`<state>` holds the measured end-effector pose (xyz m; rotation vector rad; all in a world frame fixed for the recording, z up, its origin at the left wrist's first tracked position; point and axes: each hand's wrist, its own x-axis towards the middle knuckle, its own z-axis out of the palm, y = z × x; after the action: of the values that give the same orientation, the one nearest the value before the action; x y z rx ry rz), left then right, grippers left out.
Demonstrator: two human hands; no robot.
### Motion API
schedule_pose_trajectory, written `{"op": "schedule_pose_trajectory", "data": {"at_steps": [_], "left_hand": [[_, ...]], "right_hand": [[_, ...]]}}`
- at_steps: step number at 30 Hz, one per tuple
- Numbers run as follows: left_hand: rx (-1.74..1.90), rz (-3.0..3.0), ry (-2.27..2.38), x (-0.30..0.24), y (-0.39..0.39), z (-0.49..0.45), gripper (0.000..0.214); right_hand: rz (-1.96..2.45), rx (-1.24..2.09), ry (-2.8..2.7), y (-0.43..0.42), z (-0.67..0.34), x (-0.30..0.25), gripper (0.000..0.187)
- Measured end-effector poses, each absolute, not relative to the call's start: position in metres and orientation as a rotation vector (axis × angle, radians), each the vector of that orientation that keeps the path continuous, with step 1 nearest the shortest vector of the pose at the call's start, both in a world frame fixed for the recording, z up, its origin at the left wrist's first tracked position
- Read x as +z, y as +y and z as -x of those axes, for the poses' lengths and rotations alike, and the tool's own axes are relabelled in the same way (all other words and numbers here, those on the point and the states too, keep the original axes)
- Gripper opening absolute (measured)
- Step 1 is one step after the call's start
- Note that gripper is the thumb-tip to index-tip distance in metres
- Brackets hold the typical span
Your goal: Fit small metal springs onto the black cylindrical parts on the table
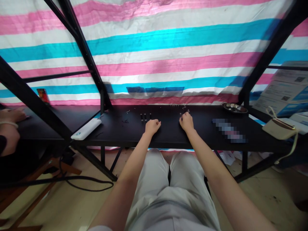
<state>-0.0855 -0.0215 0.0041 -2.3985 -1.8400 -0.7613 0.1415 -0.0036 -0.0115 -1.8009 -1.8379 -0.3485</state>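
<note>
your left hand (152, 126) rests fisted mid-frame on the table (168, 136); right hand (186, 122), grip unclear. dark pegs (145, 117) just beyond want a fine pinch.

We have one view only, worn on the person's head. It looks forward and down onto the long black tabletop (168, 136), fairly near, and faces the pink, blue and white striped tarpaulin (168, 48) hung behind it.

The tarp (168, 48) was striped pink, white and blue; the table (168, 136) black; the power bank (86, 129) white.
</note>
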Motion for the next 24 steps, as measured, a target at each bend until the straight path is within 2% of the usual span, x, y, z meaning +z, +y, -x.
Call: {"op": "schedule_pose_trajectory", "data": {"at_steps": [5,11,15,24], "left_hand": [[-0.788,2.432,-1.823,0.007,-0.025,0.083,0.033],[-0.827,2.638,-1.590,0.009,-0.031,0.076,0.033],[-0.859,2.711,-1.426,0.005,-0.029,0.076,0.044],[-0.870,2.795,-1.379,0.000,-0.023,0.076,0.031]], "right_hand": [[1.653,-0.355,-1.858,-0.007,-0.138,-0.010,0.019],[1.244,-0.328,-2.017,-0.015,-0.124,-0.008,0.014],[0.967,-0.373,-2.216,-0.023,-0.110,-0.005,0.015],[0.760,-0.401,-2.329,-0.027,-0.103,-0.003,0.020]]}}
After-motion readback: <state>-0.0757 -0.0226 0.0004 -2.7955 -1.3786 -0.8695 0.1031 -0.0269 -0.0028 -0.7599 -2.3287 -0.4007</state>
